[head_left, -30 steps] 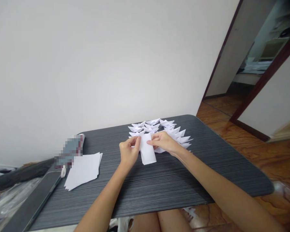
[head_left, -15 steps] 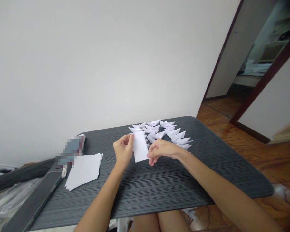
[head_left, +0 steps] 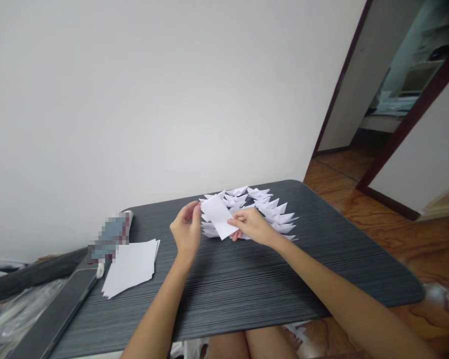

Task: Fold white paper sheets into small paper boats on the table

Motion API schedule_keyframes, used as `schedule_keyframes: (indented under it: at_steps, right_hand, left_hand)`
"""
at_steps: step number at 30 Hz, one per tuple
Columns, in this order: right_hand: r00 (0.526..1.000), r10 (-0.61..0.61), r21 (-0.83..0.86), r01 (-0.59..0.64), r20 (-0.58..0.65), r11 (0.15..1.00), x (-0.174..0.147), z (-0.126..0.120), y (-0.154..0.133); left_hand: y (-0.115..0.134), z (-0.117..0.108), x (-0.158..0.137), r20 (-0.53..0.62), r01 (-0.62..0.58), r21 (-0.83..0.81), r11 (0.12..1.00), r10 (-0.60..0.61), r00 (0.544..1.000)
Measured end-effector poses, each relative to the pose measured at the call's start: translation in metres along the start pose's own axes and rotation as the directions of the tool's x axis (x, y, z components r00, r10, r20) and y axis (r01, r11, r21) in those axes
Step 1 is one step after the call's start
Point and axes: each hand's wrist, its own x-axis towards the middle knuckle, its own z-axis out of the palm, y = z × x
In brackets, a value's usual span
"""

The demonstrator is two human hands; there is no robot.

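A small folded sheet of white paper (head_left: 217,214) is held up over the table, tilted. My right hand (head_left: 252,225) pinches its lower right edge between thumb and fingers. By the paper's upper left corner is my left hand (head_left: 186,228), its fingers curved and the thumb apart from them; it does not appear to grip the sheet. Behind and below the paper stand several white folded paper boats (head_left: 280,218) in rows, partly hidden by the sheet and my right hand.
A stack of white paper sheets (head_left: 130,269) lies on the dark table (head_left: 243,294) at the left. Beside it are a blurred-out item (head_left: 112,234) and a white cable end (head_left: 100,270). A wall (head_left: 164,109) rises behind the table; a doorway is at the right.
The folded paper has tilted, its top leaning left and its lower end raised. My left fingers have come off its upper left edge. My right hand has moved slightly up, still pinching it.
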Motion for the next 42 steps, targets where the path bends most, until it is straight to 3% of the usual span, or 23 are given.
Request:
schedule_keyframes:
  at_steps: [2,4,6,7,10,13,16,19,22,23,24,25,27,28,30,31,33,37,40,42]
  right_hand:
    - [0.997,-0.062,-0.194,0.050,-0.054,0.980,-0.002,-0.004,0.000]
    - [0.991,-0.123,-0.392,0.092,-0.054,0.915,-0.005,-0.005,-0.003]
    - [0.985,-0.174,-0.529,0.139,-0.018,0.837,-0.010,-0.004,-0.008]
    - [0.979,-0.202,-0.573,0.172,0.012,0.802,-0.012,-0.003,-0.011]
    - [0.960,-0.260,-0.613,0.269,0.105,0.743,-0.016,-0.003,-0.017]
    - [0.951,-0.240,-0.562,0.309,0.195,0.767,-0.016,-0.010,-0.021]
    - [0.956,-0.154,-0.520,0.267,0.250,0.812,-0.015,-0.024,-0.024]
    - [0.951,-0.033,-0.490,0.188,0.308,0.851,-0.014,-0.043,-0.023]
    - [0.943,0.015,-0.542,0.178,0.332,0.821,-0.014,-0.057,-0.019]
    - [0.947,0.003,-0.574,0.193,0.321,0.796,-0.013,-0.058,-0.017]
    - [0.943,-0.008,-0.597,0.217,0.333,0.773,-0.013,-0.058,-0.015]
    - [0.933,-0.012,-0.605,0.243,0.360,0.758,-0.013,-0.057,-0.014]
    - [0.919,-0.041,-0.606,0.291,0.391,0.741,-0.013,-0.051,-0.012]
    - [0.919,-0.085,-0.601,0.320,0.386,0.732,-0.013,-0.047,-0.013]
    - [0.931,-0.195,-0.592,0.349,0.310,0.726,-0.014,-0.041,-0.016]
    - [0.936,-0.242,-0.587,0.349,0.256,0.730,-0.014,-0.039,-0.018]
    - [0.941,-0.305,-0.572,0.334,0.151,0.749,-0.014,-0.036,-0.023]
    - [0.947,-0.322,-0.500,0.280,0.001,0.820,-0.012,-0.031,-0.026]
    - [0.938,-0.279,-0.216,0.234,-0.206,0.948,-0.008,-0.027,-0.024]
    - [0.947,-0.204,0.017,0.215,-0.246,0.976,-0.004,-0.023,-0.020]
  left_hand:
    - [0.002,-0.002,-0.002,-0.023,-0.288,0.155,0.945,0.295,0.955]
    - [0.008,-0.002,-0.008,0.131,-0.579,0.240,0.779,0.565,0.815]
    - [0.014,0.000,-0.016,0.389,-0.748,0.206,0.630,0.649,0.654]
    - [0.016,0.001,-0.020,0.473,-0.764,0.206,0.612,0.621,0.625]
    - [0.018,0.004,-0.025,0.545,-0.746,0.268,0.610,0.543,0.639]
    - [0.014,0.004,-0.024,0.552,-0.758,0.287,0.586,0.546,0.631]
    - [0.007,0.003,-0.018,0.531,-0.752,0.289,0.592,0.554,0.641]
    - [-0.002,-0.001,-0.007,0.485,-0.667,0.349,0.658,0.482,0.730]
    - [-0.005,-0.008,0.006,0.323,-0.430,0.460,0.777,0.305,0.896]
    - [-0.003,-0.011,0.009,0.269,-0.344,0.449,0.825,0.242,0.932]
    - [0.000,-0.012,0.011,0.300,-0.302,0.372,0.877,0.194,0.934]
    - [0.005,-0.013,0.011,0.416,-0.297,0.244,0.923,0.177,0.892]
    - [0.016,-0.012,0.008,0.692,-0.275,-0.025,0.961,0.215,0.689]
    - [0.021,-0.011,0.004,0.774,-0.221,-0.105,0.970,0.219,0.594]
    - [0.027,-0.008,-0.002,0.837,-0.103,-0.145,0.984,0.178,0.518]
    - [0.029,-0.007,-0.005,0.843,-0.037,-0.142,0.989,0.140,0.519]
    - [0.028,-0.006,-0.007,0.824,0.097,-0.137,0.986,0.059,0.563]
    - [0.022,-0.005,-0.007,0.773,0.265,-0.165,0.950,-0.042,0.633]
    - [0.019,0.000,-0.009,0.669,0.390,-0.197,0.900,-0.167,0.724]
    - [0.018,0.003,-0.011,0.566,0.484,-0.259,0.836,-0.275,0.777]
